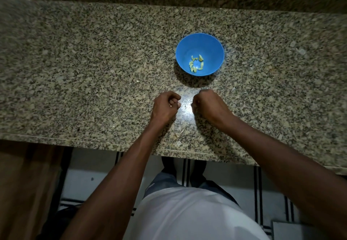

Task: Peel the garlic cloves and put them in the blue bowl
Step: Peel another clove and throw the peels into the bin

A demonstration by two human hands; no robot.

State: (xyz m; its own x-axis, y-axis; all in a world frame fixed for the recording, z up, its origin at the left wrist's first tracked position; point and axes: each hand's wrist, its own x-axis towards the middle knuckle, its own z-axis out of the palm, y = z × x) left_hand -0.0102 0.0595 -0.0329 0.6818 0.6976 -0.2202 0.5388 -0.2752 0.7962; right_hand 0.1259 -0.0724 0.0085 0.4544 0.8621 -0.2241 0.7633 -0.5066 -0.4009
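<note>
The blue bowl (216,51) stands on the granite counter, just beyond my hands. Several peeled, pale yellow garlic cloves (196,64) lie in its bottom. My left hand (165,108) rests on the counter in front of the bowl with its fingers curled; a small pale piece, apparently a garlic clove (170,106), shows between fingers and thumb. My right hand (207,105) sits a short gap to the right, curled into a fist with its back to the camera. Anything inside it is hidden.
The granite counter (93,70) runs left to right, its front edge (112,144) close to my body. A few thin scraps of garlic skin (180,133) lie near that edge between my forearms. A raised ledge runs along the back.
</note>
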